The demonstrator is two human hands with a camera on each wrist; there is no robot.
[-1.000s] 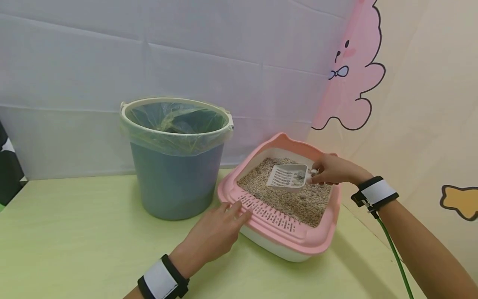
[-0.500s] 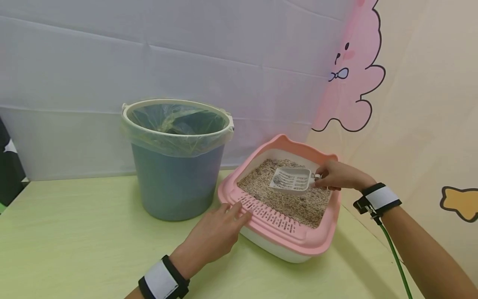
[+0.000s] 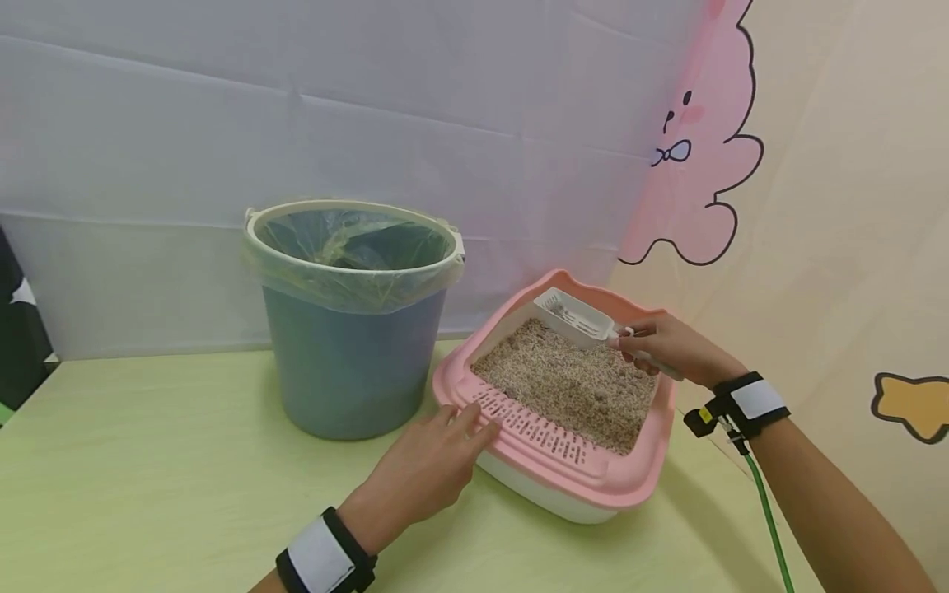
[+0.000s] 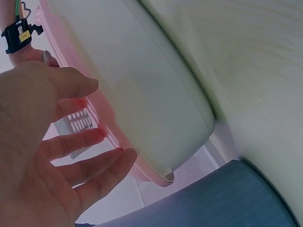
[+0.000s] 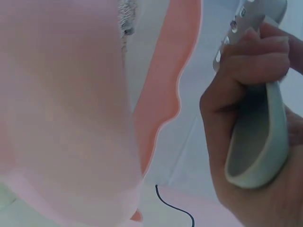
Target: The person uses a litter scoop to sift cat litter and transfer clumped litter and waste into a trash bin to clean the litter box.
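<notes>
Since the earlier frames the scoop has come up off the litter and now sits higher, at the far rim of the litter box, tilted with its slotted bowl raised toward the far left; the left hand has stayed put. Scoop is pale grey-white hard plastic, shallow slotted bowl, curved hollow handle. Right hand grip is clenched round that handle, fingers wrapped over it, thumb on top; the right wrist view shows the curl close up. Litter box is a rounded tray, white smooth base under a pink glossy plastic rim with cat-ear bumps at the far edge and a slotted grille strip along the near-left edge. Litter inside is grainy, beige, fairly level. Left hand grip is released, fingers straight and spread, tips touching the pink rim at the near-left corner by the grille. Bucket, round, blue-grey plastic with a cream rim and a crinkly clear bag liner, stands left of the box, near it. All rest on the pale green wood-grain desk. Black-and-white wristbands on both wrists.
</notes>
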